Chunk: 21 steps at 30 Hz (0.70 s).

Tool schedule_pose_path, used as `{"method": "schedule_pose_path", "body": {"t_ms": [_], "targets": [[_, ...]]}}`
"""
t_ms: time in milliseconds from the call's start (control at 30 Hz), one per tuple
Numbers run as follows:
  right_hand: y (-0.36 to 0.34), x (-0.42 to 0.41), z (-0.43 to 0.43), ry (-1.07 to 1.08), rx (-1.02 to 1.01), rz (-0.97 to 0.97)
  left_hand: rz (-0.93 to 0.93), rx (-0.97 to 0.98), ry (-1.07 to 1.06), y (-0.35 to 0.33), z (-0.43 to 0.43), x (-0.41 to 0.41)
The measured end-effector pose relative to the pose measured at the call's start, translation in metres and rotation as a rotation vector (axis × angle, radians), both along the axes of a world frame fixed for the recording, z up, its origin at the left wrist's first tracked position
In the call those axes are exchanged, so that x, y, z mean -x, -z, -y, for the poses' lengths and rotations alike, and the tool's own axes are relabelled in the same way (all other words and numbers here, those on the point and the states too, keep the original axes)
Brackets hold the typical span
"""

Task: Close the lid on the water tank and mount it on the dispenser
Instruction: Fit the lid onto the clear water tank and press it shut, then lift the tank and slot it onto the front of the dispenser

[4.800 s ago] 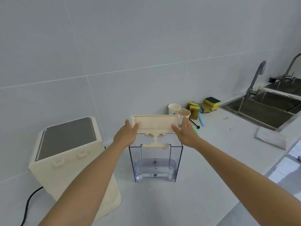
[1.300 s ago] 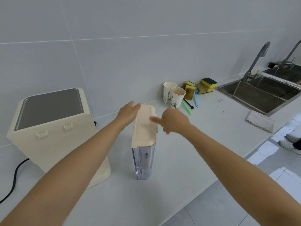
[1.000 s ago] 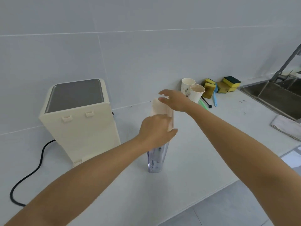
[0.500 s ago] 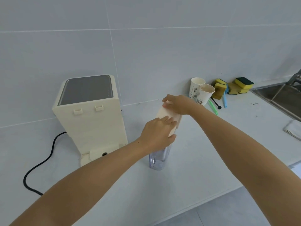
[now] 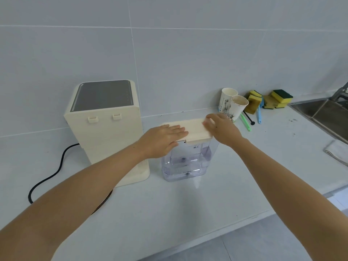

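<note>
The clear water tank [image 5: 188,159] stands upright on the white counter, just right of the cream dispenser [image 5: 107,136], its broad side facing me. A cream lid [image 5: 195,129] sits flat on top of it. My left hand [image 5: 162,140] lies palm down over the lid's left end, covering that corner. My right hand [image 5: 222,129] wraps around the lid's right end. The dispenser shows me its side with two small clips and has a dark grey top panel.
Two paper cups [image 5: 238,108] stand behind the tank, with sponges [image 5: 280,98] and brushes beside them. A steel sink [image 5: 323,113] and a folded cloth [image 5: 337,151] are at the right. The dispenser's black cable [image 5: 52,172] trails left. The counter edge [image 5: 226,232] runs in front.
The lid went from held above the open tank to seated on it. In the last second the tank turned from narrow side to broad side towards me and stands closer to the dispenser.
</note>
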State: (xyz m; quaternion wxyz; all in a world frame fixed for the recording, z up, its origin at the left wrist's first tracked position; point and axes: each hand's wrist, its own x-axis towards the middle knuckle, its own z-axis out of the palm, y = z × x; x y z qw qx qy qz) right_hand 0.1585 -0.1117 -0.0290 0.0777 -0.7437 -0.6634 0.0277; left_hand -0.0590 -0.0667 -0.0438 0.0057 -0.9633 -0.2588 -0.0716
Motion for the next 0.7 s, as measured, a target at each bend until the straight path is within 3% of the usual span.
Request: {"method": "schedule_pose_path", "body": {"t_ms": [233,300,367,467,600,700], "targets": [[0.011,-0.004,0.022,-0.105,0.001,-0.03,0.154,-0.132,0.027,0.002,-0.015,0.015],[0.014,-0.003,0.026,-0.103,-0.033,-0.182,0.157,-0.21,0.036,0.004,-0.017,0.017],[0.012,-0.001,0.031,-0.011,-0.135,-0.343,0.175,-0.152,0.011,0.008,-0.017,0.016],[0.016,-0.004,0.033,0.143,-0.041,-0.65,0.188,0.122,-0.16,0.014,-0.013,0.019],[0.032,-0.011,0.039,0.171,-0.036,-1.034,0.444,0.577,-0.448,0.023,-0.01,0.019],[0.051,-0.012,0.044,0.075,0.025,-1.068,0.523,0.954,-0.58,0.041,-0.013,0.016]]}}
